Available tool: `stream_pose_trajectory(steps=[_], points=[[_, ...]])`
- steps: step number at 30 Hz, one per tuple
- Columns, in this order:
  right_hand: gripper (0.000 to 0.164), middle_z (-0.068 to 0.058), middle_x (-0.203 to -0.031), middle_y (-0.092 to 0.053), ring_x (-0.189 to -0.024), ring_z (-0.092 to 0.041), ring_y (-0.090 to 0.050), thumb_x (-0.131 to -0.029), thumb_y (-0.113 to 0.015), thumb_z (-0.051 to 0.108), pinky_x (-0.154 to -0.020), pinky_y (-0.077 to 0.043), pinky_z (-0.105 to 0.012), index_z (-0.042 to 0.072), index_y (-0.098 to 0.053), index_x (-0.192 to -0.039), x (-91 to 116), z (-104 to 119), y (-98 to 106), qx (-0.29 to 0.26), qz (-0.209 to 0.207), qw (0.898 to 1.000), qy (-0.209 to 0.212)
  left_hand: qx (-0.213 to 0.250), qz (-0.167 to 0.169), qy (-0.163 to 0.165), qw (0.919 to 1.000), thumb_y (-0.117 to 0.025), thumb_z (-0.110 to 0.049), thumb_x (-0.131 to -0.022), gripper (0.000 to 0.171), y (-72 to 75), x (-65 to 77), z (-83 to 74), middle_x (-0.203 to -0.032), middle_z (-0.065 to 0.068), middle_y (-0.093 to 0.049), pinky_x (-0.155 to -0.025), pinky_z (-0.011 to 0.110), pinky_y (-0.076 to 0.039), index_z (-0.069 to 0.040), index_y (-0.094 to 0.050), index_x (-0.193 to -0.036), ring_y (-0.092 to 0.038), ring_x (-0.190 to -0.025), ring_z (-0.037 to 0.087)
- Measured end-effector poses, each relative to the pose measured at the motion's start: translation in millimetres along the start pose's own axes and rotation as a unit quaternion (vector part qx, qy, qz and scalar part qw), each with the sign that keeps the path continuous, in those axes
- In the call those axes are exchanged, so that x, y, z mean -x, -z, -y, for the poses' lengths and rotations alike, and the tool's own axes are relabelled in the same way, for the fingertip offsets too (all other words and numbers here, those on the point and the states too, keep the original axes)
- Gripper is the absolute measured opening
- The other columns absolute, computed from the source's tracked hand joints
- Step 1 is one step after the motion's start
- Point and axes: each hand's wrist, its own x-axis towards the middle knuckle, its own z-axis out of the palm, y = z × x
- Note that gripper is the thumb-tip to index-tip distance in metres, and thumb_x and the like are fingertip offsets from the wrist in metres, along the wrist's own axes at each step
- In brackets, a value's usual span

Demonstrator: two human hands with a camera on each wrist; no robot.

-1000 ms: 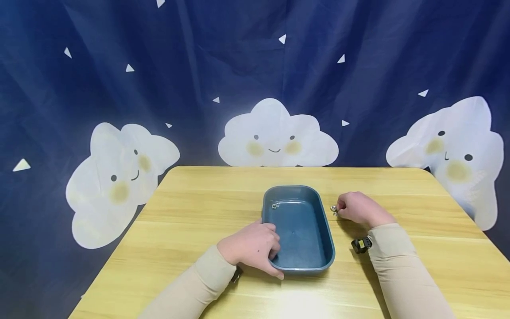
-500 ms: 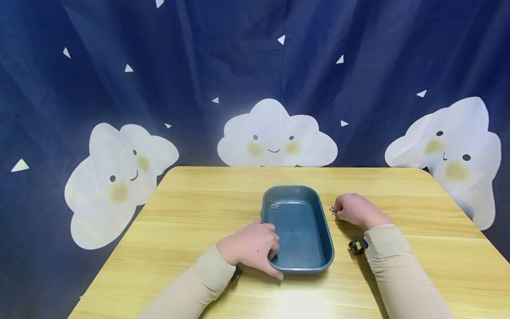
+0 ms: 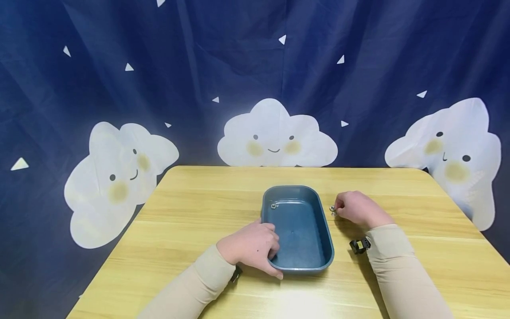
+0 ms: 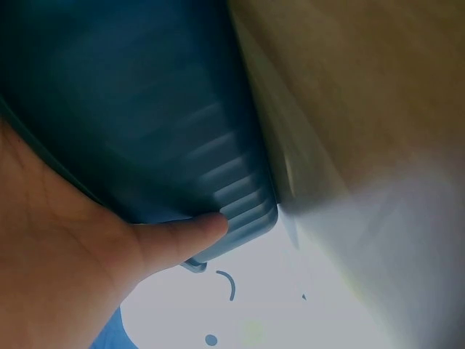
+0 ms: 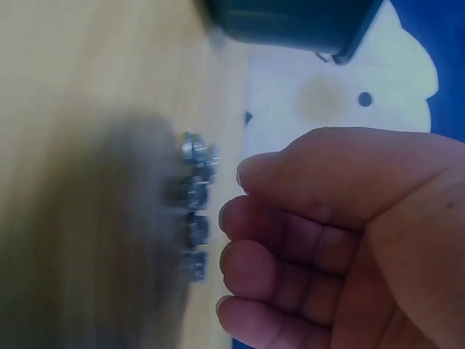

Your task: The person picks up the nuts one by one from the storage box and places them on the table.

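Note:
A deep dark blue plastic bin (image 3: pixel 296 239) stands on the table. My left hand (image 3: pixel 253 246) grips its near left corner, fingers over the wall and inside, thumb outside; the left wrist view shows the thumb (image 4: pixel 182 240) against the ribbed wall. One small metal nut (image 3: pixel 273 206) lies inside, toward the far left corner. To the right of the bin, my right hand (image 3: pixel 358 208) is beside small metal nuts (image 3: pixel 332 208). Several nuts (image 5: pixel 196 193) line up on the wood in the right wrist view, just off the loosely curled fingertips. Nothing shows between thumb and fingers.
The light wooden table (image 3: pixel 191 212) ends at a blue curtain (image 3: pixel 239 57) printed with white clouds. Black wrist cameras are worn on both wrists; the right one (image 3: pixel 360 245) hangs near the tabletop, to the right of the bin.
My right hand has shifted only slightly, a touch toward the bin, staying beside the nuts. The left hand and the bin have not moved.

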Motion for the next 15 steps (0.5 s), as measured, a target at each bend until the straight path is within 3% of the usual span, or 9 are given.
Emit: stream_pose_trajectory(steps=[15], points=[[0.008,0.008,-0.069,-0.057,-0.064,-0.014,-0.051,-0.085,-0.065,0.010,-0.066,-0.044,-0.037,0.017,-0.066,-0.081,4.3,33.8,23.6,-0.007,-0.053,0.997,0.048,-0.003,0.000,0.000,1.0000,-0.073,-0.076,-0.071,0.054,0.1,0.9,-0.1,-0.063,-0.026,-0.040,-0.068,0.028,-0.031,-0.031,-0.048,-0.053,-0.035,-0.072,0.005]])
